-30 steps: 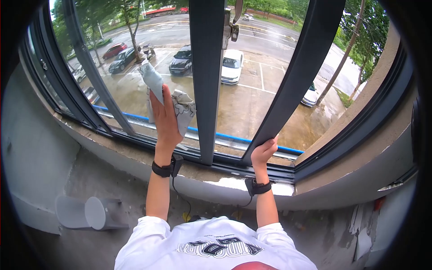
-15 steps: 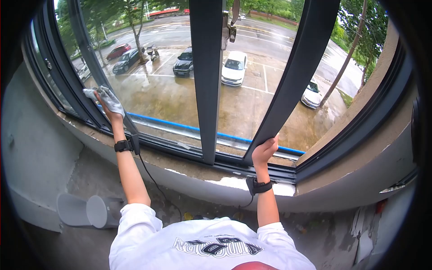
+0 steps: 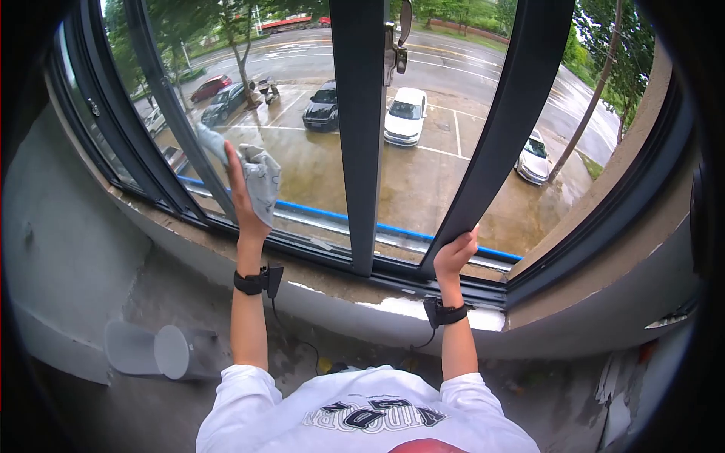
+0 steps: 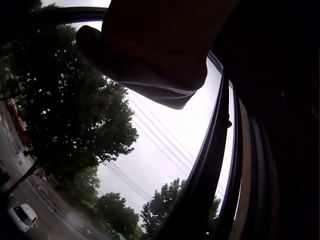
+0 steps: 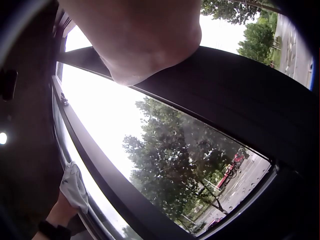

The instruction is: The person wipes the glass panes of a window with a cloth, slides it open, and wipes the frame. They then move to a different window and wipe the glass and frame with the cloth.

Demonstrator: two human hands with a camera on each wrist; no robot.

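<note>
Left of the dark upright window post [image 3: 361,136], the crumpled grey cloth [image 3: 260,180] now lies on the lower part of the clear glass pane [image 3: 306,162]. My left hand [image 3: 240,195] presses it there with fingers stretched straight up. Half a second ago that hand was far out from the post, at the pane's outer frame. A second ago it was right beside the post and higher. I judge that the stroke has reversed and is sweeping back toward the post, so the wiping is mid-pass across the pane's lower band. Right of the post, my right hand [image 3: 455,253] has not shifted. Its fingers stay curled round the foot of the slanted dark sash frame [image 3: 502,128].
</note>
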